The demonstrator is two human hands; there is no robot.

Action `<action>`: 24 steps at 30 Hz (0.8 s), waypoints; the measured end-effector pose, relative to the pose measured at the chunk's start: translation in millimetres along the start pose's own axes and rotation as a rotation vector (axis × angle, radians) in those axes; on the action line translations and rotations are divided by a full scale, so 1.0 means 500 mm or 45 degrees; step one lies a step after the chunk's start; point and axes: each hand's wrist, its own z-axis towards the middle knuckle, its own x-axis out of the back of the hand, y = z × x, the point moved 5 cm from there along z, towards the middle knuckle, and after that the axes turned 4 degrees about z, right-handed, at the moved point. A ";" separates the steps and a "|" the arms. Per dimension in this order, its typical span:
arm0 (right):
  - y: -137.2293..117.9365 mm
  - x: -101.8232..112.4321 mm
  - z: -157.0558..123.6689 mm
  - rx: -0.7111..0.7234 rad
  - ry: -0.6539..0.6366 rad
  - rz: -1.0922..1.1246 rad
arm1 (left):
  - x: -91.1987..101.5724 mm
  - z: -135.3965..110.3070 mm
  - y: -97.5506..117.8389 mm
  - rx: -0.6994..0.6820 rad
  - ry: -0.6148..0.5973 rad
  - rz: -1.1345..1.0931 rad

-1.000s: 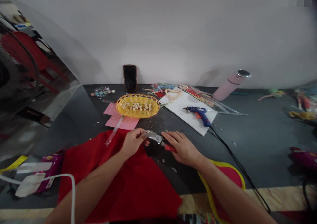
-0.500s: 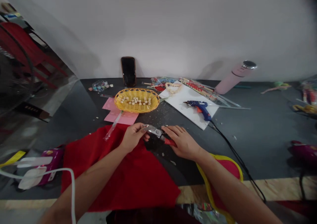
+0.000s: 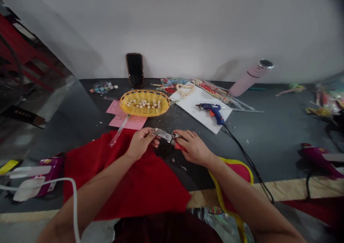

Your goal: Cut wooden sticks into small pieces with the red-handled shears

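Observation:
My right hand (image 3: 195, 148) is closed round the red handles of a pair of pruning shears (image 3: 167, 136). Their metal jaws point left, toward my left hand (image 3: 141, 142). Finger and thumb of that hand are pinched at the jaw tips, on a small pale piece (image 3: 156, 129) whose kind I cannot make out. Just beyond the hands, a yellow woven basket (image 3: 145, 113) holds several small whitish pieces. A red cloth (image 3: 139, 189) is spread under my left forearm.
A blue glue gun (image 3: 212, 111) lies on a white board (image 3: 188, 105), its black cord running to the front edge. Behind stand a phone (image 3: 135, 70) and a leaning pink bottle (image 3: 249, 79). Pink paper (image 3: 126, 122) lies under the basket. A white cable (image 3: 73, 200) crosses my left arm.
The whole view has shifted slightly, so things appear a little further left and higher. Both hands keep their hold at the shears; the pale piece shows more clearly at the jaw tips.

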 end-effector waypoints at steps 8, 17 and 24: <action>-0.009 0.005 0.002 -0.016 -0.011 -0.026 | -0.001 -0.002 0.001 0.010 0.039 0.082; -0.011 0.007 0.003 0.006 0.002 -0.015 | -0.003 -0.005 0.012 -0.042 0.046 0.136; -0.010 0.005 0.002 0.011 0.010 -0.014 | -0.003 -0.003 0.010 -0.065 0.044 0.143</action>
